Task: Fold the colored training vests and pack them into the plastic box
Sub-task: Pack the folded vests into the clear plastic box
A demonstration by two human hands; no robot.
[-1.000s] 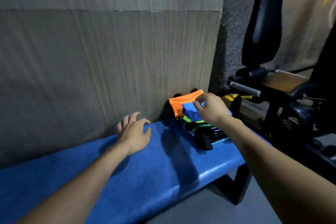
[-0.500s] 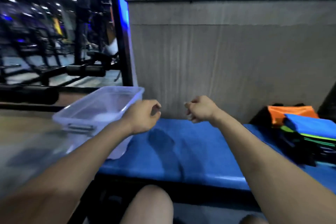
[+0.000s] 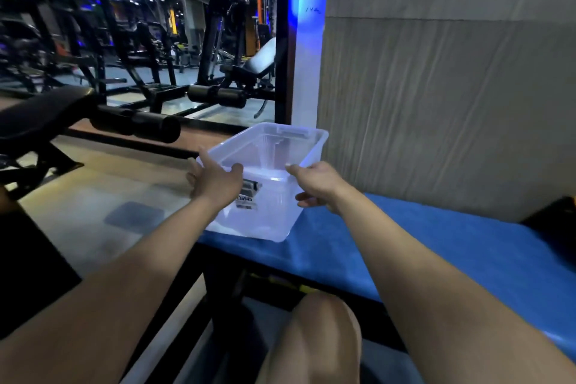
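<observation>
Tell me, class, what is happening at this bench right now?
A person sits at a blue padded bench in a gym and reaches both hands to a clear plastic box standing on its left end. The left hand and right hand are at its near rim, fingers open, no firm grip yet. The box looks empty; no vests are clearly in view.

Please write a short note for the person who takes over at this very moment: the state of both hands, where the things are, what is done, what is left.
Left hand: open, fingers spread at the near rim of the plastic box.
Right hand: open, at the rim's right side; a firm grip is not visible.
The box stands at the left end of the blue bench and is empty.
Vests: not in view now.
Done: no vest is packed.
Left: bring the box to the vests, fold them, pack them.
</observation>
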